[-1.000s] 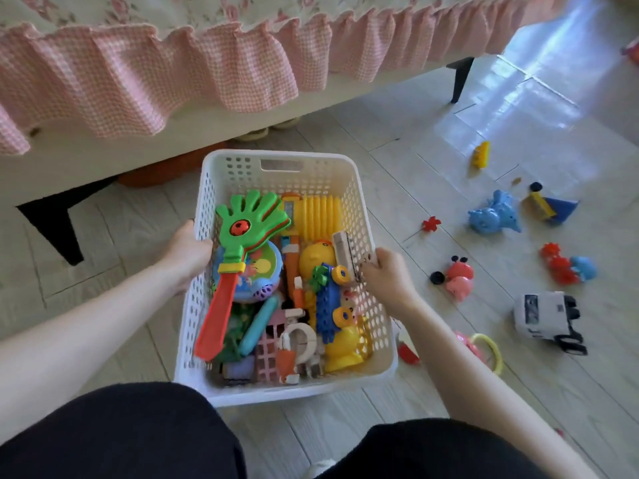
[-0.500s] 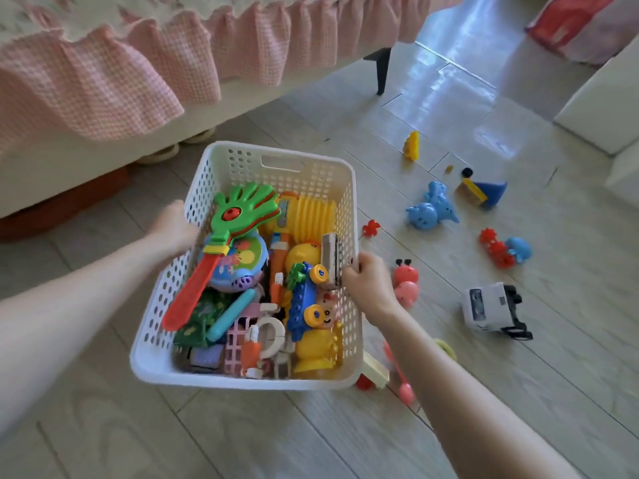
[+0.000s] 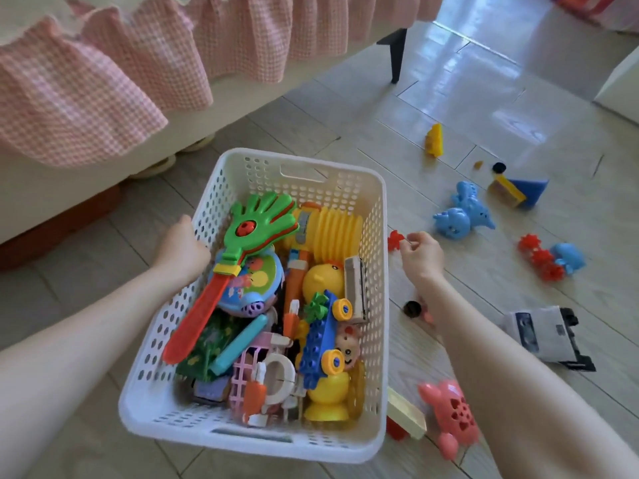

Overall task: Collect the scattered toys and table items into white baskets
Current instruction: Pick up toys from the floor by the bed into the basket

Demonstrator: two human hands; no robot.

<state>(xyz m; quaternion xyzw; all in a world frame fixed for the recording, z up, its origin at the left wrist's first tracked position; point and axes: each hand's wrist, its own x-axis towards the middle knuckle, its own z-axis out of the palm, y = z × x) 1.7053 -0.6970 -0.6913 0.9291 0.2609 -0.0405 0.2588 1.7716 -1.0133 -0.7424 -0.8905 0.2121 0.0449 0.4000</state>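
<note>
The white basket (image 3: 377, 188), heaped with toys, sits on the floor beside the bed. The left hand (image 3: 181, 248) clasps its left wall, fingertips hidden behind the mesh. Just off its right wall, the right hand (image 3: 422, 254) pinches a small red flower toy (image 3: 393, 239) between thumb and forefinger. The right forearm covers most of a black-knobbed toy (image 3: 413, 309). The white truck (image 3: 543, 335) is blurred.

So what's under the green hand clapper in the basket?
The green hand clapper lies across a round blue toy with a colourful top; its red handle crosses a green patterned toy. Whatever sits deeper in the white basket is covered.
</note>
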